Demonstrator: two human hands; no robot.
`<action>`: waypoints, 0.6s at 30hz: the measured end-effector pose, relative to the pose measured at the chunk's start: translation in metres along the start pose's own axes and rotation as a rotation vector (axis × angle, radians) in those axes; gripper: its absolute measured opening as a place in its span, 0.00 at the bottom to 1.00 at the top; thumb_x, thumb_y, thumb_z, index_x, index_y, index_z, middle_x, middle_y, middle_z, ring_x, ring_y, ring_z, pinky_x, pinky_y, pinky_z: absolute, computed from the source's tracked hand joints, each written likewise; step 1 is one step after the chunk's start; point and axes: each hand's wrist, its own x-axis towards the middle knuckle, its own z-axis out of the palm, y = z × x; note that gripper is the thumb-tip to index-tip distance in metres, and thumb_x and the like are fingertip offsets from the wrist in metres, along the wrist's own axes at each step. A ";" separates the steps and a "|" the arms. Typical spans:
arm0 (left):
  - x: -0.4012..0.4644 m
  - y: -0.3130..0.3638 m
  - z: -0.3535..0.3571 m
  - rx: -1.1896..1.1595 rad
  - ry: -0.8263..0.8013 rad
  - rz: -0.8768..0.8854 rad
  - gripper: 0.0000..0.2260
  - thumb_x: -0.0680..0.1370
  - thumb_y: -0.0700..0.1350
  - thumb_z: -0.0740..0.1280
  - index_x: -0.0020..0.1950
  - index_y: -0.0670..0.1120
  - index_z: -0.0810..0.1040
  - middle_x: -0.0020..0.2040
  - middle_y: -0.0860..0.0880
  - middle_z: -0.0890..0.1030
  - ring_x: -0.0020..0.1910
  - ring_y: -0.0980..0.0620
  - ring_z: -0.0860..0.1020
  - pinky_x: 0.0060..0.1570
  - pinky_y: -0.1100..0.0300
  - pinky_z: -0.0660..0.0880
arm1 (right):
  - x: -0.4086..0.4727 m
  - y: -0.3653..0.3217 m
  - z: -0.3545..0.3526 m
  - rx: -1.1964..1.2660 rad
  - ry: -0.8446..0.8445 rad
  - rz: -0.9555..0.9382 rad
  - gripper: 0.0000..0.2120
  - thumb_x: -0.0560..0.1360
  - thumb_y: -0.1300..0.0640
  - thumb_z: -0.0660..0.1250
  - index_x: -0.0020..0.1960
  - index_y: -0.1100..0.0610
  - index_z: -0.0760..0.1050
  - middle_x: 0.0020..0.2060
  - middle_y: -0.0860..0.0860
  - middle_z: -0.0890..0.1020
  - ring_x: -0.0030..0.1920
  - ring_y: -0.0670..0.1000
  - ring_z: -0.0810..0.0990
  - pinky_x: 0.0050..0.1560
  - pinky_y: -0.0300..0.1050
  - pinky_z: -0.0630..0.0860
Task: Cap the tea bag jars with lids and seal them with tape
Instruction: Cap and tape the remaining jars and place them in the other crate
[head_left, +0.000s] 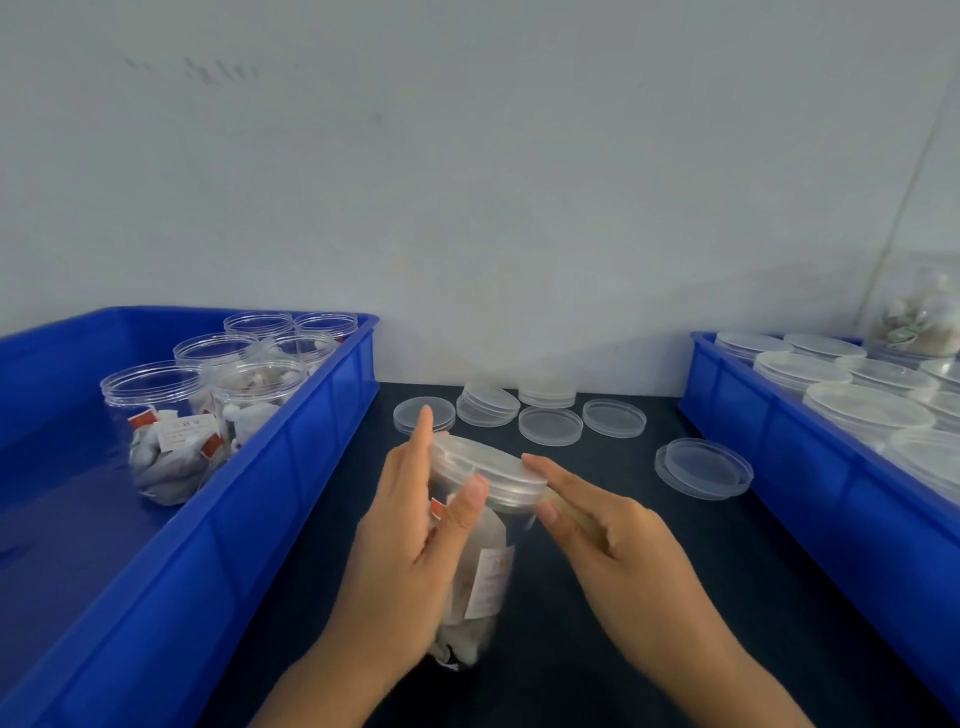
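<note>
A clear tea bag jar full of white tea bags leans to the right on the dark table, at the centre of the head view. A clear lid sits on its mouth. My left hand holds the jar's left side, with the fingers behind it and the thumb across the front just under the lid. My right hand pinches the lid's right rim between fingertips and thumb. A pale translucent strip lies along those fingers; I cannot tell whether it is tape.
A blue bin on the left holds several open jars of tea bags. A blue bin on the right holds several capped jars. Several loose lids lie on the table behind the jar, and more lids lie to the right.
</note>
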 end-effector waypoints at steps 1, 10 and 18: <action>-0.001 0.001 0.000 0.013 0.006 -0.010 0.35 0.70 0.72 0.61 0.74 0.65 0.55 0.59 0.77 0.69 0.57 0.77 0.70 0.52 0.76 0.69 | -0.001 -0.002 0.001 0.013 -0.003 -0.012 0.19 0.80 0.42 0.55 0.70 0.30 0.63 0.46 0.32 0.81 0.37 0.30 0.73 0.46 0.30 0.72; 0.006 -0.004 -0.002 -0.006 0.131 -0.114 0.38 0.53 0.71 0.71 0.60 0.62 0.68 0.52 0.73 0.74 0.49 0.71 0.76 0.45 0.67 0.74 | -0.004 -0.015 0.000 -0.008 -0.124 -0.129 0.22 0.80 0.44 0.55 0.73 0.30 0.57 0.34 0.38 0.78 0.34 0.36 0.73 0.38 0.32 0.70; 0.011 -0.006 -0.008 -0.280 0.086 -0.225 0.37 0.52 0.64 0.80 0.58 0.58 0.73 0.48 0.65 0.81 0.46 0.67 0.80 0.37 0.73 0.75 | -0.003 -0.008 -0.025 -0.254 -0.069 -0.164 0.27 0.72 0.30 0.46 0.64 0.38 0.69 0.29 0.42 0.76 0.33 0.41 0.75 0.30 0.35 0.66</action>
